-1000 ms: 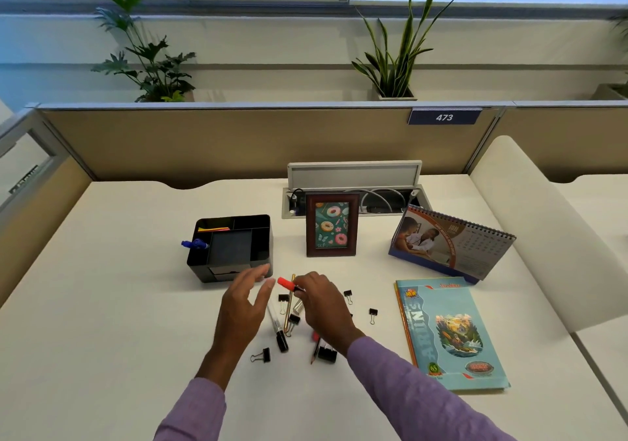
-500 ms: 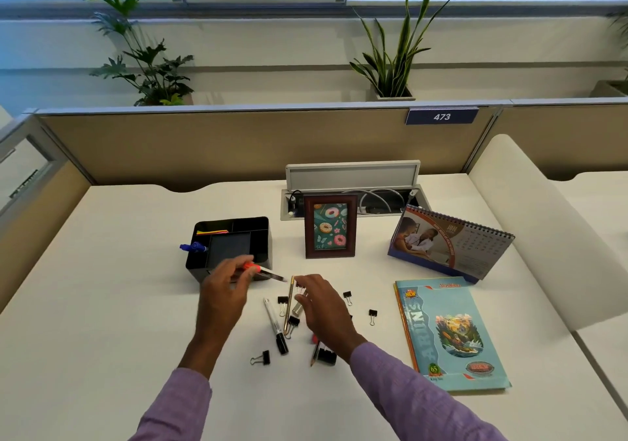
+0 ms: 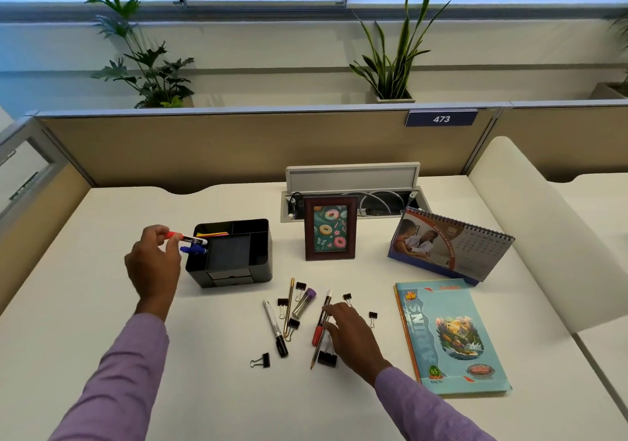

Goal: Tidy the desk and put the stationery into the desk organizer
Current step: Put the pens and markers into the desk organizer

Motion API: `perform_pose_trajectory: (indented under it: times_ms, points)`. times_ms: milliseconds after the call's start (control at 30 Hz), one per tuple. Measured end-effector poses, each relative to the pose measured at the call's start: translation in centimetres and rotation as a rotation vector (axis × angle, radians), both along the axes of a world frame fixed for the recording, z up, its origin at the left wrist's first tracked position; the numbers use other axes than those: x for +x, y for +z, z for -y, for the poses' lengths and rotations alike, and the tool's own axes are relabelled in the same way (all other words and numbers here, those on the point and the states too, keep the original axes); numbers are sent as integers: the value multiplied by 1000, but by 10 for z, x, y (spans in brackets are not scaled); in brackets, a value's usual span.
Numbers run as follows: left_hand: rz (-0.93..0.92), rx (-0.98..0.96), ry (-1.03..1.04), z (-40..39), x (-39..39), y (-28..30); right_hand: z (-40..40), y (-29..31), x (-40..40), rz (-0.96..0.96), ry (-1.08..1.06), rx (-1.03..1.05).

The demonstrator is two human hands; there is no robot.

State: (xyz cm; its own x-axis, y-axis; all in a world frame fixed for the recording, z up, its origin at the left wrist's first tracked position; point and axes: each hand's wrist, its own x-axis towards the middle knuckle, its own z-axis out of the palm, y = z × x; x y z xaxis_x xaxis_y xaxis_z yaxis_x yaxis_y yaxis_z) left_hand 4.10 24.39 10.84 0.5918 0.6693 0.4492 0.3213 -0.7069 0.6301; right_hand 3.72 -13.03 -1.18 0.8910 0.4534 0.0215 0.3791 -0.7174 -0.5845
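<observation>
Your left hand pinches the red-capped marker at the organizer rim; lower it in. Right hand fingers rest loosely on the red pen.

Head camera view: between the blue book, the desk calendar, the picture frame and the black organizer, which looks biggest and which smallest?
1. Blue book, largest, though it lies nearest the camera.
2. Desk calendar.
3. Black organizer and picture frame look about alike; I would not rank them.
</observation>
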Motion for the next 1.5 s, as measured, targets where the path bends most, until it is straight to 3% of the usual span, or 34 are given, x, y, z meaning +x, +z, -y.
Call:
perform_pose_trajectory:
  times_ms: [400, 1000, 1133, 1333, 1500]
  points:
    - [-372, 175, 6, -6, 23, -26, 1, -6, -3, 11, 32, -68]
    - [-643, 101, -102, -4, 14, -37, -1, -4, 12, 73, 188, -321]
    - [-618, 64, -92, -2, 12, -41, -7, 2, 16, 155, 315, -399]
    - [-408, 42, -108, 27, 3, -38, -16, 3, 26, 267, 413, -559]
    - [-298, -30, -131, 61, -14, -36, -17, 3, 30, 307, 426, -564]
